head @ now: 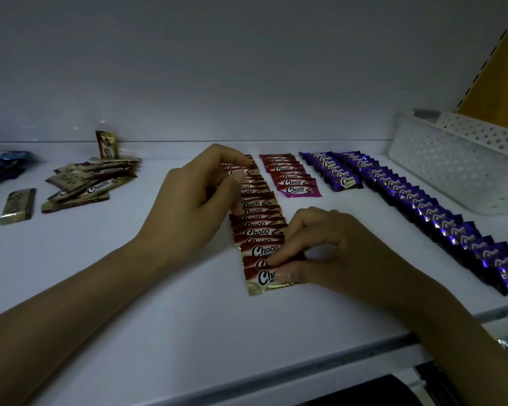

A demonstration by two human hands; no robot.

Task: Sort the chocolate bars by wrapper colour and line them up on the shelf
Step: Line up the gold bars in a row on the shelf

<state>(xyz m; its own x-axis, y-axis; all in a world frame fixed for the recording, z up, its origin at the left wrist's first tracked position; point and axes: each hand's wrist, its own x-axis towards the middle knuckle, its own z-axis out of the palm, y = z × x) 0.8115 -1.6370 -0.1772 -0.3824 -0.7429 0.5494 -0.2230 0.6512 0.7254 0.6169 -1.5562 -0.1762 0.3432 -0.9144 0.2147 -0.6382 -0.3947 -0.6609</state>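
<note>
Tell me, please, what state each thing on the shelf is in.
Gold row, overlapped in a line, held at both ends.
Left hand, pinches the row's far end.
Right hand, pinches its near end.
Pink row, short, lined up.
Short purple row, lined up.
Long purple row, lined up.
Gold pile, loose, unsorted.
Blue packets, heaped at left.
Basket, upright, contents unclear.

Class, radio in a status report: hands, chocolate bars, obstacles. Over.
Left hand pinches far end of red-gold row, right hand pinches near end. Pink row, purple rows lined up; loose gold pile waits left. Nothing blocking.
</note>
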